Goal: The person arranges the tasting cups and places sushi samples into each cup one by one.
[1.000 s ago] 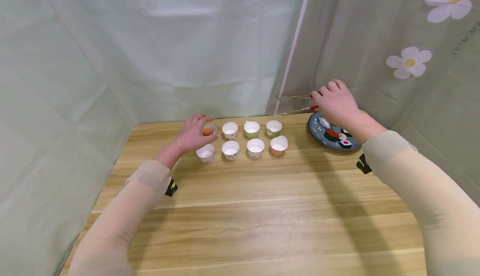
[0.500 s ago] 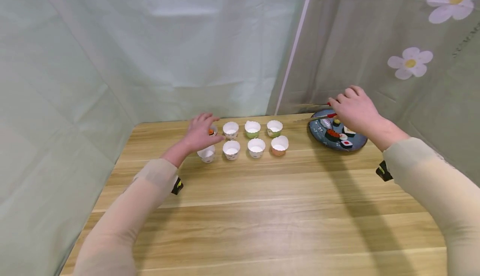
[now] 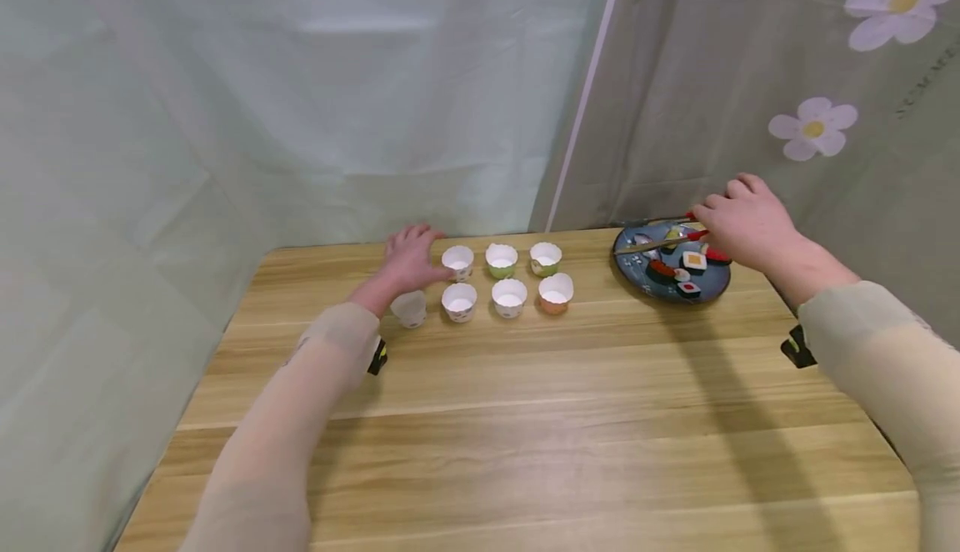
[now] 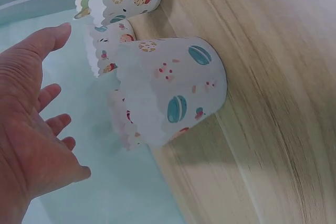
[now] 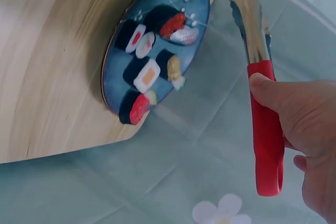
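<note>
Since the sushi (image 3: 693, 263) on that blue plate (image 3: 636, 273) sits just down-left of the right hand (image 3: 746, 223), that one's way nearer, gripping tongs (image 3: 663, 244) aimed left; left hand (image 3: 409, 260) is loose, fingers spread near paper cups (image 3: 459, 306).

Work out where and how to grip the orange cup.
The orange cup is probably best held round its wall, below the rim, from the right: it stands upright at the front row's right end, a white cup to its left, a green cup behind.

Red-handled tongs (image 5: 266, 129), blue blossom-patterned plate (image 5: 115, 85), white macaron-print cup (image 4: 178, 87)
</note>
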A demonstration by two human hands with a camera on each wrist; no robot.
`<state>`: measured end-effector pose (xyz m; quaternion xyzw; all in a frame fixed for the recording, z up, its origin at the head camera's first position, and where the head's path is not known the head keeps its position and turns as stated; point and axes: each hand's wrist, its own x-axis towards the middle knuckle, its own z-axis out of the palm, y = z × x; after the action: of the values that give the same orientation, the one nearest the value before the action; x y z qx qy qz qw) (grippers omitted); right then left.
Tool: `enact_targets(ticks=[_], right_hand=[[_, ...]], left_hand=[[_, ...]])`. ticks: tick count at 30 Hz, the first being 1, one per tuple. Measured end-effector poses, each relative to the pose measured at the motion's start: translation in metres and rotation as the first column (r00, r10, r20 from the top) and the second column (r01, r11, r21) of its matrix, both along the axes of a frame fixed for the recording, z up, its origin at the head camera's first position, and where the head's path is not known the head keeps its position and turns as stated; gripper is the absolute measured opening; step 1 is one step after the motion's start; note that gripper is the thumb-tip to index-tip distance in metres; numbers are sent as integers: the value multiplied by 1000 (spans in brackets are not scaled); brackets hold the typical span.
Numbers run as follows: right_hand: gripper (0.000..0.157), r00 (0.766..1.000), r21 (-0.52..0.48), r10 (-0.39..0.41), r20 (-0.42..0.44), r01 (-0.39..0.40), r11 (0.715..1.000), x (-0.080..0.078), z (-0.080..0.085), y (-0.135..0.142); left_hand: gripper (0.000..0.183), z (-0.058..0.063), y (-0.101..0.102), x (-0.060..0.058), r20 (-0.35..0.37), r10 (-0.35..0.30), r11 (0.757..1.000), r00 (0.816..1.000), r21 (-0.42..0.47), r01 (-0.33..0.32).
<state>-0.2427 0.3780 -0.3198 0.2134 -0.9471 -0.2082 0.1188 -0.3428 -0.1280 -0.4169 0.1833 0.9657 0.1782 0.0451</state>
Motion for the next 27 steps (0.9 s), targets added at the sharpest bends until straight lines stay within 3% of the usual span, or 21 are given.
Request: enact_targets(ticks=[15, 23, 27], right_hand=[[34, 997, 0, -33, 64, 33, 999, 14, 9, 29], [36, 977, -26, -119, 176, 126, 992, 19, 13, 34], [29, 965, -39, -135, 226, 148, 988, 20, 15, 34]], left_hand=[[87, -8, 3, -7, 42, 43, 999, 998, -16, -42], [85, -11, 3, -7, 59, 53, 999, 997, -14, -52], [86, -13, 4, -8, 65, 53, 998, 997, -19, -52]])
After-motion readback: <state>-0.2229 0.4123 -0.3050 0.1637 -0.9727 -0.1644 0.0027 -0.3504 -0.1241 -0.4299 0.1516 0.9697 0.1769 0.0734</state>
